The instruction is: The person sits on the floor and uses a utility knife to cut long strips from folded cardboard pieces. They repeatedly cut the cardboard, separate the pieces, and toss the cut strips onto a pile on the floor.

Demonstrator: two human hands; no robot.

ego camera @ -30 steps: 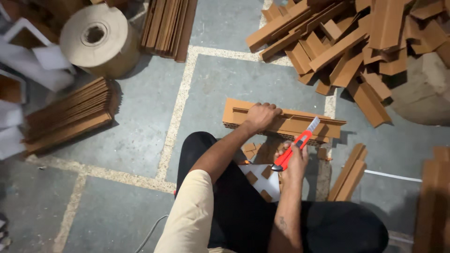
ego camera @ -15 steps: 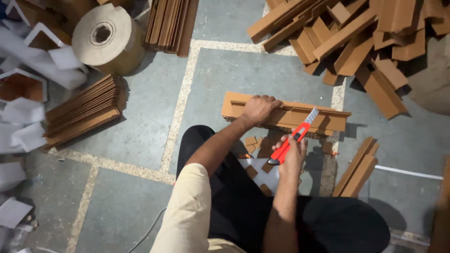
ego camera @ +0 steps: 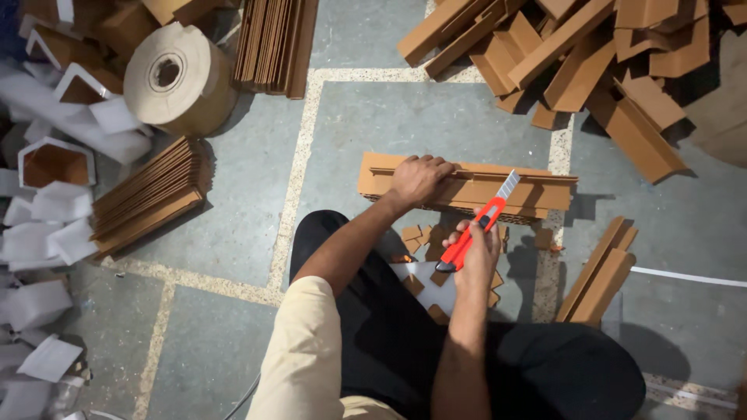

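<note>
**Knife tip at the right half of the stack, stack lying crosswise**

Nearest the camera: right hand (ego camera: 475,249) closed around a red utility knife (ego camera: 469,233), blade out. Handle runs from the palm up and to the right, so the blade tip sits at the near edge of the cardboard stack (ego camera: 467,187); can't tell if it's touching the board or just above it.

Around that hand: small cardboard offcuts (ego camera: 424,237) and a white scrap (ego camera: 420,274) on the floor between the knees.

Next out: the stack of brown cardboard angle strips, flat on the grey floor (ego camera: 366,124), long axis left to right across the body. It lies just ahead of both hands.

Left hand (ego camera: 416,177) is on top of the stack, left of centre, fingers curled over the far edge, pressing down; nothing held in it. It's the hand in firm contact; the knife hand is just short of it, to the right.

So blade axis sits at an angle to the strip axis, with the left hand well clear of the blade.

Further out: loose pile of angle pieces (ego camera: 591,62) top right, paper roll (ego camera: 175,78) top left.
</note>
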